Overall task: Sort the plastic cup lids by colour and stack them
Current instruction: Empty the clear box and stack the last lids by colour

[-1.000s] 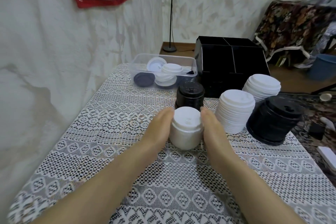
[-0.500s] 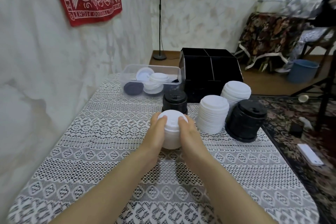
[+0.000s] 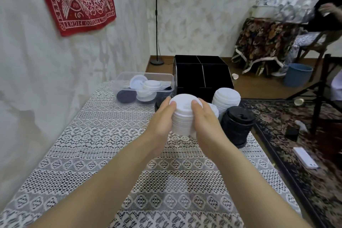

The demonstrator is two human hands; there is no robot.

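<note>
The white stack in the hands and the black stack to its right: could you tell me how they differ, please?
The white stack is white; the black stack is black. The white stack is gripped between the left hand and right hand; the black stack stands untouched on the table. Both are nested cup lids.

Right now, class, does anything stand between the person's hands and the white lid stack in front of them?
Nothing visible does. The left hand and right hand hold the white lid stack from either side, thumbs on its top lid.
</note>
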